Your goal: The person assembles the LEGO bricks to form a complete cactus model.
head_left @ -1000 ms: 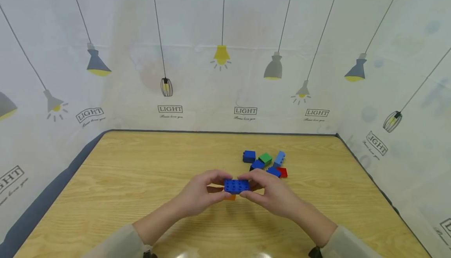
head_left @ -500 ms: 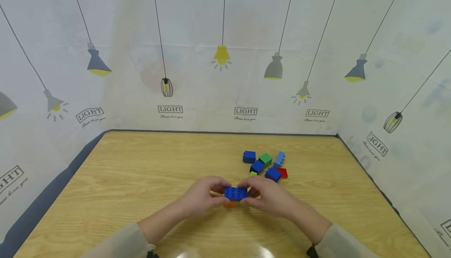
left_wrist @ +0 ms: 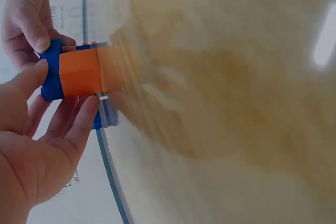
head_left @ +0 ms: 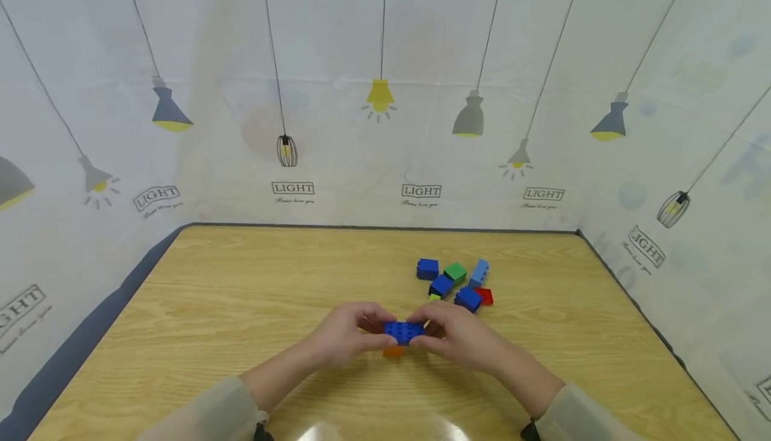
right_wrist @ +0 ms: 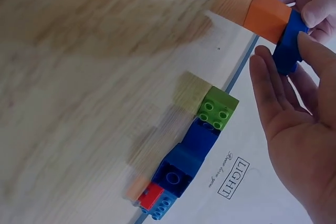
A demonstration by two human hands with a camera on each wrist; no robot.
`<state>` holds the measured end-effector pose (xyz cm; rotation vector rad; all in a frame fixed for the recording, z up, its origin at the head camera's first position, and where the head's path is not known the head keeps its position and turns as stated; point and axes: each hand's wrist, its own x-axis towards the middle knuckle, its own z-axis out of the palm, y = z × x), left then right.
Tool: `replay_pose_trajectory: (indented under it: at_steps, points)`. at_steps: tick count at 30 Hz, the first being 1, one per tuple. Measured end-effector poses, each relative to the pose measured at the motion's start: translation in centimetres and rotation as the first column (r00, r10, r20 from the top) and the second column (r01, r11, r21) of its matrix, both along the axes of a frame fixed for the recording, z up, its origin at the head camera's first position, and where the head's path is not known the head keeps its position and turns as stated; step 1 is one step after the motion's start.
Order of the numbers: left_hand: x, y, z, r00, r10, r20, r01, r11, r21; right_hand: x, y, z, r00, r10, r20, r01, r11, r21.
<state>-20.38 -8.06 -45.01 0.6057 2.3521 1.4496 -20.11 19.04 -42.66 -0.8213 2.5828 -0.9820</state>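
A long blue building brick, studs up, lies between both hands in the middle of the table. At its left end the left hand pinches it between thumb and fingers. My right hand pinches the other end the same way. Directly below the blue brick is an orange block, standing on the tabletop with its reflection beside it in the left wrist view. The blue brick sits across the top of the orange block in the right wrist view, overhanging it toward the right hand.
Beyond the right hand lies a loose group of bricks: several blue bricks, a green one, a light blue one, a red one and a lime green one. A printed curtain encloses the table's far edge and sides.
Both hands have come down and slightly nearer with the blue brick, onto the orange block. The lime green brick now shows past the right hand. Over the last half second the hands barely move.
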Motion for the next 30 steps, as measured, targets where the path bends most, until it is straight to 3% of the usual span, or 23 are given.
replay_pose_trajectory:
  at_steps: [9, 16, 23, 30]
  points:
    - [-0.6, 0.2, 0.1, 0.999, -0.025, 0.031, 0.024, 0.999, 0.025, 0.0, 0.2, -0.1, 0.996, -0.036, 0.082, 0.04, 0.998, -0.046]
    - [-0.8, 0.1, 0.1, 0.998, -0.037, 0.052, 0.035, 0.998, 0.046, -0.1, 0.1, -0.1, 0.995, -0.037, 0.087, 0.04, 0.999, -0.033]
    - [-0.6, 0.2, -0.1, 0.999, -0.037, 0.034, 0.036, 0.998, 0.052, 0.3, 0.8, 0.0, 0.998, -0.038, 0.04, 0.04, 0.998, -0.039]
    - [-0.8, 0.2, -0.2, 0.995, 0.024, 0.095, -0.031, 0.997, 0.066, -0.1, 2.9, 1.0, 0.985, -0.163, -0.059, 0.158, 0.984, -0.087]
